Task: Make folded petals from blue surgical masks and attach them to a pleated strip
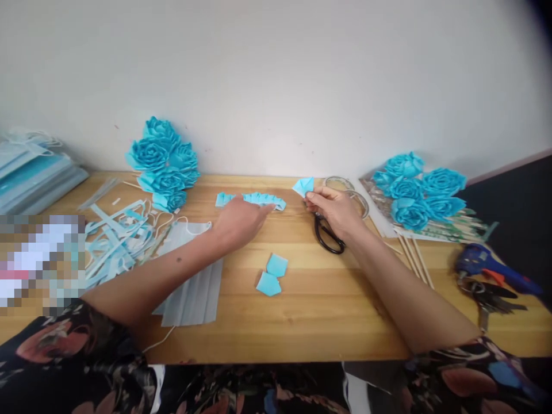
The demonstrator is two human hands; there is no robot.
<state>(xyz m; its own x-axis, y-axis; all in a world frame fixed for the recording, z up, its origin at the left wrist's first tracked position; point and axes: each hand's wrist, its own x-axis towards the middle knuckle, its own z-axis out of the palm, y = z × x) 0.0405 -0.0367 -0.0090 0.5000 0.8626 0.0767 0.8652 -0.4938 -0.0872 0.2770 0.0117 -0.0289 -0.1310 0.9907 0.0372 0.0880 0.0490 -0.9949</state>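
Note:
My right hand [332,207] is closed, pinching a small folded light-blue petal [304,186] between thumb and fingers above the table. My left hand [241,220] reaches over a row of folded blue petals [259,198] near the wall, its index finger stretched toward the row's right end; its other fingers are partly hidden. Two more blue petals [276,264] lie on the wood nearer to me, touching or almost touching each other. Under my right hand shows the black handle of a pair of scissors [328,237], its blades out of sight.
Blue flowers [149,154] stand in a bunch at the back left; more blue flowers [407,187] lie right. Cut strips [114,241] and face masks [194,287] are at left. Tape rolls [360,201], wooden sticks [416,259] and a blue glue gun [487,264] are right.

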